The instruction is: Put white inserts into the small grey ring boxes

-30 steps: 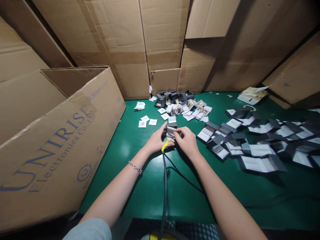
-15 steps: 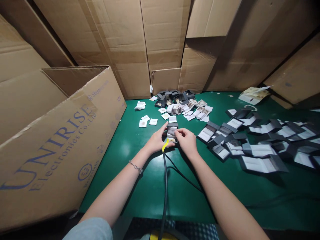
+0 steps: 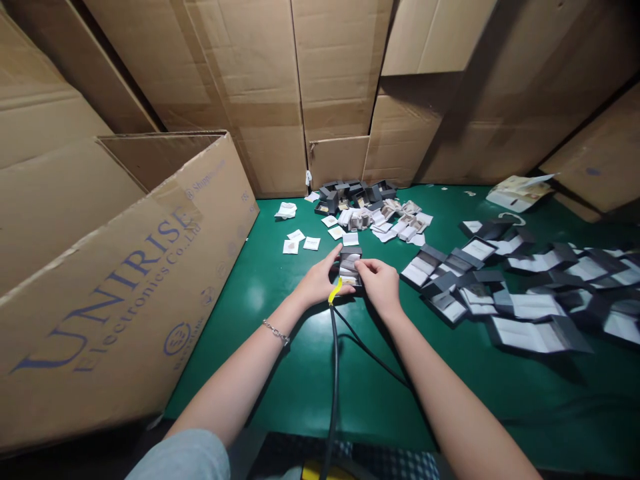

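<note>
My left hand (image 3: 315,281) is closed around the left side of a small dark jewelry-style box (image 3: 351,251), which stands open on the table in front of me. Inside the box shows a whitish folded insert (image 3: 349,265). The thumb and index finger of my right hand (image 3: 383,285) pinch at the insert's right edge; the fingertips partly cover what they grip. A yellow tag (image 3: 335,291) on a black cable (image 3: 334,373) lies against my left hand, close to the box's lower edge.
Many open dark boxes with white linings (image 3: 530,303) spread across the right. Beyond my hands lie piled white inserts (image 3: 400,220), dark boxes (image 3: 355,193) and small white cards (image 3: 312,243). A large carton (image 3: 150,280) stands at left on the green table (image 3: 280,400); cardboard (image 3: 260,100) walls the back.
The whole scene has shifted slightly right in view. My left hand keeps its hold on the box, and my right fingers stay at the insert with little visible movement.
</note>
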Demonstrator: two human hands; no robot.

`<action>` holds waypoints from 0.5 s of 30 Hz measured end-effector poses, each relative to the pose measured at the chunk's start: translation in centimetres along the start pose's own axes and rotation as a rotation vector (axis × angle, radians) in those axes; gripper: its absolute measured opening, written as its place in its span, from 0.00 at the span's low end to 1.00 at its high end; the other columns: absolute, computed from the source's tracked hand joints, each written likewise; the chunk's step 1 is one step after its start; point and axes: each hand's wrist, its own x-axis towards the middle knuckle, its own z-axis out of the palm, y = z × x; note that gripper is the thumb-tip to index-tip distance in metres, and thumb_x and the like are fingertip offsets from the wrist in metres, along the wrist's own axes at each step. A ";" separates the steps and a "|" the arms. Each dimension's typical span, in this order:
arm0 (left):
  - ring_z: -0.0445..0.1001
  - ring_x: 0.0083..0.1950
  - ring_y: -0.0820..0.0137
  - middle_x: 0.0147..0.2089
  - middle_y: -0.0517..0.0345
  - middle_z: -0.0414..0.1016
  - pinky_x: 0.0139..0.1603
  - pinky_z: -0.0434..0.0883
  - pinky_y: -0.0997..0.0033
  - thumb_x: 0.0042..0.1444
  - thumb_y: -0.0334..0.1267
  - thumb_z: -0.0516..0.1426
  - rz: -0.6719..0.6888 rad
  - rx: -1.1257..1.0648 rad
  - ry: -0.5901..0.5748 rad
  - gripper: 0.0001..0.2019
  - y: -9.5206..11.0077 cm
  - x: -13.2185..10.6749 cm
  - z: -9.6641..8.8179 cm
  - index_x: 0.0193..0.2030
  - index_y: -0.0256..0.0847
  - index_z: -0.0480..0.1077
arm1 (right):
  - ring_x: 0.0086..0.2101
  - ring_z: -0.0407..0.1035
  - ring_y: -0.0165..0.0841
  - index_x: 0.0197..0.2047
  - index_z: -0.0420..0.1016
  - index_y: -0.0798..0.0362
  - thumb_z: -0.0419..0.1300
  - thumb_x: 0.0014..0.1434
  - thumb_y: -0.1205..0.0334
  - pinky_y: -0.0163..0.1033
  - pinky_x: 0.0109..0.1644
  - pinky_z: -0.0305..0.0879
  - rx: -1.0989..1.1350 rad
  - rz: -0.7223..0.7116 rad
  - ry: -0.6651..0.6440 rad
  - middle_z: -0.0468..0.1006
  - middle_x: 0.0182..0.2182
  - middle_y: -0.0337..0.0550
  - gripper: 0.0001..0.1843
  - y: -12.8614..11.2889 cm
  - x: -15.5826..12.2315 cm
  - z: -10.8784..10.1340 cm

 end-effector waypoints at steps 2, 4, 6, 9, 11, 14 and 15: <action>0.68 0.55 0.58 0.59 0.45 0.64 0.56 0.64 0.57 0.37 0.49 0.65 0.008 0.008 -0.002 0.52 0.0 0.0 0.0 0.67 0.46 0.43 | 0.29 0.70 0.35 0.29 0.78 0.55 0.57 0.50 0.53 0.37 0.35 0.62 -0.003 -0.006 0.004 0.79 0.27 0.44 0.15 0.0 -0.1 -0.1; 0.69 0.55 0.58 0.59 0.46 0.64 0.56 0.64 0.58 0.37 0.49 0.65 0.014 0.014 -0.008 0.52 0.0 -0.1 -0.1 0.67 0.46 0.43 | 0.28 0.69 0.35 0.26 0.77 0.54 0.56 0.50 0.51 0.37 0.34 0.61 -0.037 -0.027 0.021 0.79 0.25 0.44 0.16 0.0 -0.1 -0.2; 0.69 0.55 0.58 0.59 0.47 0.64 0.56 0.64 0.58 0.37 0.49 0.65 0.023 0.022 -0.015 0.52 0.0 -0.1 -0.1 0.67 0.46 0.43 | 0.26 0.67 0.34 0.23 0.75 0.54 0.56 0.50 0.50 0.37 0.33 0.59 -0.077 -0.035 0.039 0.77 0.23 0.43 0.17 -0.1 -0.1 -0.3; 0.69 0.55 0.58 0.59 0.47 0.65 0.56 0.64 0.59 0.37 0.48 0.65 0.049 0.041 -0.019 0.52 0.0 -0.1 -0.1 0.67 0.46 0.43 | 0.25 0.65 0.33 0.19 0.72 0.53 0.57 0.49 0.49 0.36 0.32 0.58 -0.087 -0.016 0.044 0.75 0.20 0.41 0.18 -0.2 0.1 -0.5; 0.68 0.55 0.58 0.59 0.47 0.65 0.56 0.64 0.59 0.38 0.48 0.65 0.062 0.059 -0.019 0.51 -0.1 0.0 -0.1 0.67 0.46 0.43 | 0.24 0.64 0.32 0.19 0.71 0.53 0.57 0.49 0.49 0.36 0.31 0.57 -0.078 -0.012 0.037 0.74 0.20 0.40 0.18 -0.3 0.1 -0.6; 0.67 0.57 0.57 0.58 0.47 0.66 0.56 0.63 0.58 0.37 0.48 0.65 0.078 0.090 -0.019 0.51 -0.3 0.0 0.1 0.67 0.46 0.43 | 0.23 0.62 0.30 0.20 0.69 0.53 0.56 0.50 0.49 0.35 0.29 0.56 -0.077 -0.022 0.035 0.70 0.18 0.38 0.17 -0.3 0.2 -0.5; 0.67 0.57 0.57 0.58 0.47 0.66 0.56 0.63 0.57 0.37 0.48 0.65 0.086 0.101 -0.022 0.52 -0.4 0.0 0.1 0.67 0.46 0.43 | 0.23 0.61 0.30 0.21 0.68 0.53 0.56 0.49 0.50 0.35 0.29 0.56 -0.078 -0.028 0.047 0.69 0.18 0.37 0.16 -0.2 0.2 -0.4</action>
